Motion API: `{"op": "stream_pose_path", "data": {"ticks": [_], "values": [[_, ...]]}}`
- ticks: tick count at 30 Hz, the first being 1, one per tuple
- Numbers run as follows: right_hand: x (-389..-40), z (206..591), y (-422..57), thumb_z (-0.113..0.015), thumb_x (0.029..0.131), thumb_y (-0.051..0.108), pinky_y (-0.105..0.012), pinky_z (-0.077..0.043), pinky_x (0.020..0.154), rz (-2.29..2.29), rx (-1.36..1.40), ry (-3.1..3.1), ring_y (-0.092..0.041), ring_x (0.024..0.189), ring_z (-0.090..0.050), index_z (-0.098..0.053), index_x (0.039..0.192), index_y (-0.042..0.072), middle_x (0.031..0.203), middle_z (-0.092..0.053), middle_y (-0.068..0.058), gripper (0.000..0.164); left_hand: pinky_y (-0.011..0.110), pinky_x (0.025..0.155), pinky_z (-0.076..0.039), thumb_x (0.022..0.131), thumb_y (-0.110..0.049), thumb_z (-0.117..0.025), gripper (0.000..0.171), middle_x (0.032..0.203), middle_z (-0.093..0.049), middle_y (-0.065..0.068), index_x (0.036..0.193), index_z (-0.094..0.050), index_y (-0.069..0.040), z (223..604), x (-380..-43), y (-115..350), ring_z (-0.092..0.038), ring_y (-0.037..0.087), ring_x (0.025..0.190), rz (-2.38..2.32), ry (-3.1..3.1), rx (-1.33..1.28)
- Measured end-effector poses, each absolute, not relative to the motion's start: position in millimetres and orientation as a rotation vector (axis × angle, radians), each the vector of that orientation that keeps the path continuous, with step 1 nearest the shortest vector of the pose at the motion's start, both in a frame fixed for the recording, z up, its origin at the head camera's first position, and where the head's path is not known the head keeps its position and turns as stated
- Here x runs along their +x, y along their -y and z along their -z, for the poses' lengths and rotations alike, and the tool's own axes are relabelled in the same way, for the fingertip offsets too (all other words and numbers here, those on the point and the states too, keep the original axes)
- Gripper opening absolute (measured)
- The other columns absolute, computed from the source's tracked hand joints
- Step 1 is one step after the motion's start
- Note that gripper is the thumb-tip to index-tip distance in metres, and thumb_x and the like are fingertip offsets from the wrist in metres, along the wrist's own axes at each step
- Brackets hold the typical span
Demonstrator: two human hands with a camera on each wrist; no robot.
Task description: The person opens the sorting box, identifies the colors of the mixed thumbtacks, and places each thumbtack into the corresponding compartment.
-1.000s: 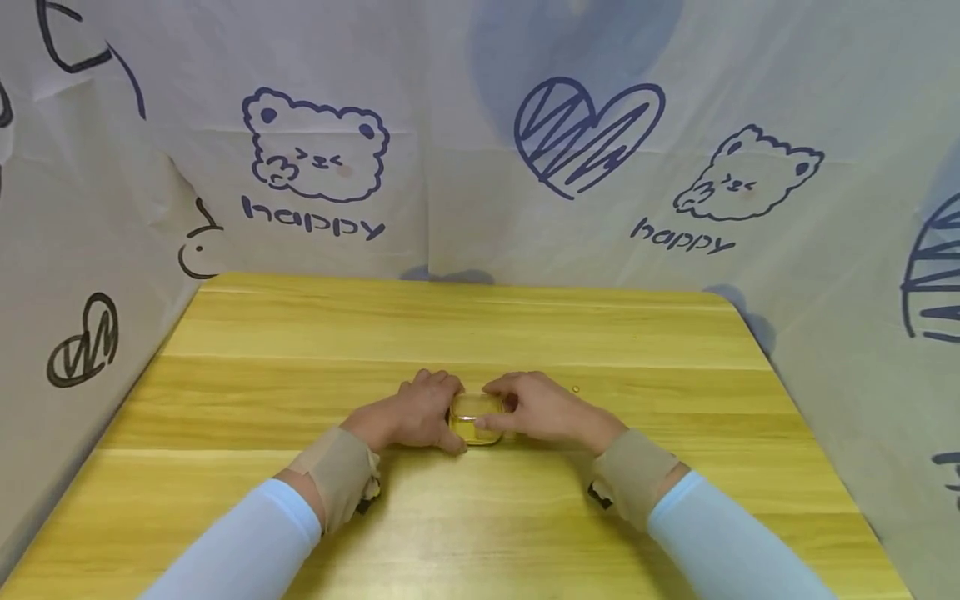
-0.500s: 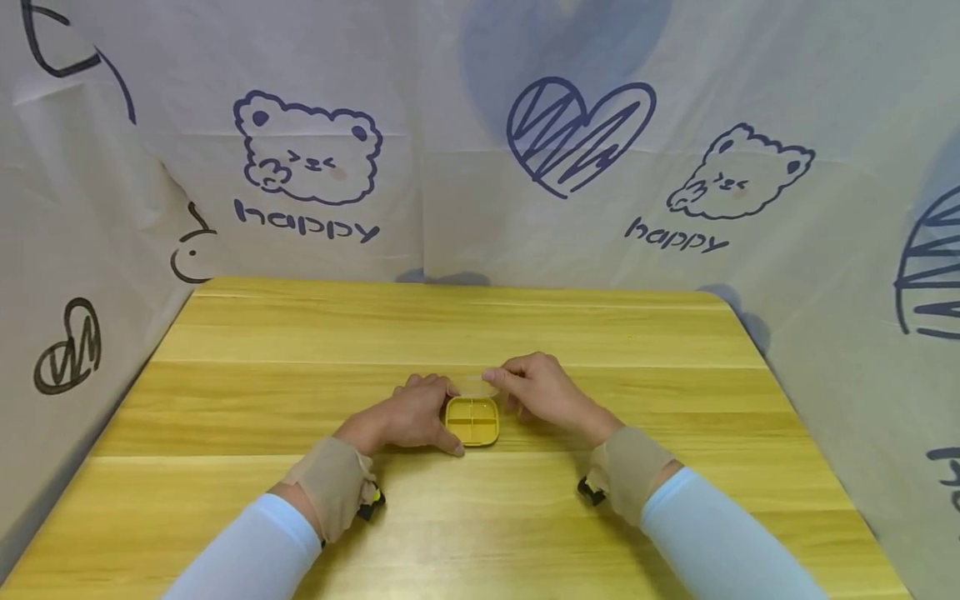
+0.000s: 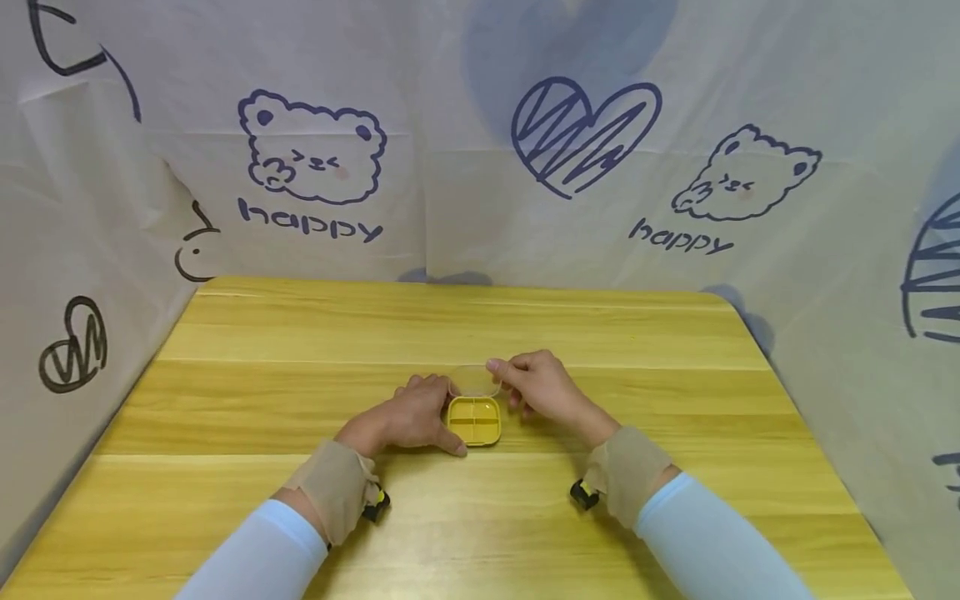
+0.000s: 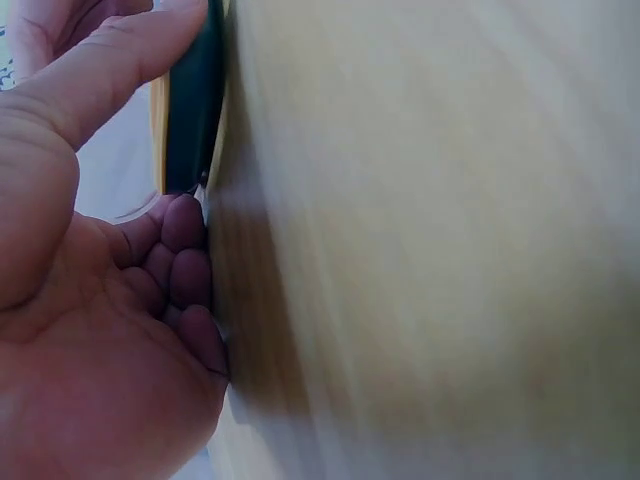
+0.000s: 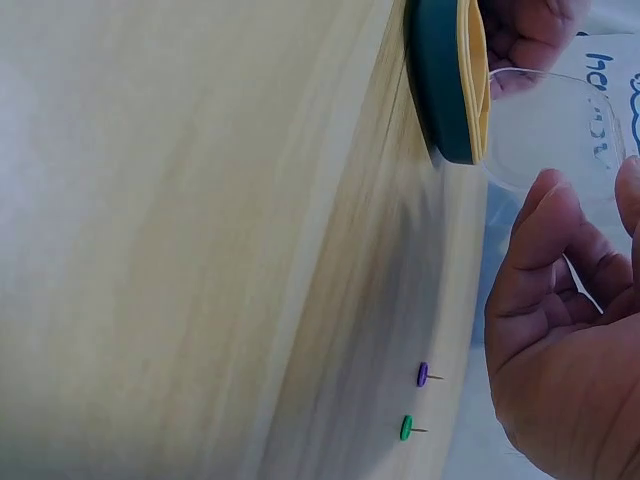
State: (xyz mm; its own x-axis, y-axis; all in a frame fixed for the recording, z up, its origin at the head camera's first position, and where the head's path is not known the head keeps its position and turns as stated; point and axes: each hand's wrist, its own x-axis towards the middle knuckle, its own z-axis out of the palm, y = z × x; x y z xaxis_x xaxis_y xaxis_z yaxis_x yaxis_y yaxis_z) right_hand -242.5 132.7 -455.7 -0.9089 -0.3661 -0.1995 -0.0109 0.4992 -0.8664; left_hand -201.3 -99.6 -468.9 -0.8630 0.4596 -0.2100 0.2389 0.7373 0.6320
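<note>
A small pill box (image 3: 475,422) lies open on the table, its yellow inside split into several compartments that look bare. The wrist views show a dark green outer shell (image 5: 440,80). Its clear lid (image 3: 474,381) is swung up and back at the far side. My left hand (image 3: 416,417) grips the box from the left, thumb at the near corner and fingers at the far one. At the lid's right edge, my right hand (image 3: 546,387) holds the corner between thumb and finger, the other fingers curled; exact contact is hard to see.
A purple thumbtack (image 5: 423,375) and a green thumbtack (image 5: 406,428) lie on the wooden table (image 3: 480,517) to the right of the box. White cloth (image 3: 465,167) with drawn bears and hearts hangs behind and beside the table.
The clear lid has swung from shut over the box to fully back. My right hand has moved up and away with it, while the left has stayed at the box.
</note>
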Motion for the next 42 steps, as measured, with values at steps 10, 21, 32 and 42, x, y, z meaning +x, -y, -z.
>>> {"op": "stream_pose_path", "data": {"ticks": [10,21,32,42], "values": [[-237,449,-155,-0.058,0.094,0.046,-0.048,-0.052,0.053,1.572,-0.251,-2.494,-0.041,0.068,-0.06,-0.071,0.097,0.002,0.092,-0.065,-0.025,0.046,0.044,0.088,-0.033,0.065,-0.047,-0.085,0.071,0.108,-0.055,0.0,0.119,-0.054,-0.013,469,-198,100,-0.041,0.021,0.099,-0.875,-2.624,0.526],[-235,455,-217,-0.055,0.097,0.031,-0.043,-0.055,0.061,1.404,-0.105,-2.795,-0.034,0.074,-0.065,-0.068,0.107,0.005,0.091,-0.067,-0.021,0.031,0.044,0.089,-0.032,0.066,-0.045,-0.084,0.07,0.11,-0.056,0.0,0.121,-0.054,-0.013,472,-198,100,-0.041,0.022,0.101,-0.893,-2.611,0.544],[-241,468,-246,-0.053,0.097,0.022,-0.034,-0.046,0.059,1.052,-0.146,-2.902,-0.02,0.062,-0.055,-0.069,0.102,0.007,0.082,-0.069,-0.008,0.023,0.044,0.092,-0.032,0.066,-0.048,-0.084,0.073,0.111,-0.057,-0.001,0.123,-0.053,-0.014,474,-196,102,-0.042,0.022,0.103,-0.895,-2.656,0.529],[-269,472,-284,-0.046,0.096,0.021,-0.039,-0.046,0.062,0.912,-0.029,-3.146,-0.023,0.065,-0.056,-0.068,0.097,0.005,0.084,-0.069,-0.014,0.027,0.043,0.088,-0.031,0.065,-0.048,-0.084,0.068,0.107,-0.056,-0.002,0.117,-0.055,-0.016,477,-197,101,-0.042,0.02,0.098,-0.935,-2.657,0.543]]}}
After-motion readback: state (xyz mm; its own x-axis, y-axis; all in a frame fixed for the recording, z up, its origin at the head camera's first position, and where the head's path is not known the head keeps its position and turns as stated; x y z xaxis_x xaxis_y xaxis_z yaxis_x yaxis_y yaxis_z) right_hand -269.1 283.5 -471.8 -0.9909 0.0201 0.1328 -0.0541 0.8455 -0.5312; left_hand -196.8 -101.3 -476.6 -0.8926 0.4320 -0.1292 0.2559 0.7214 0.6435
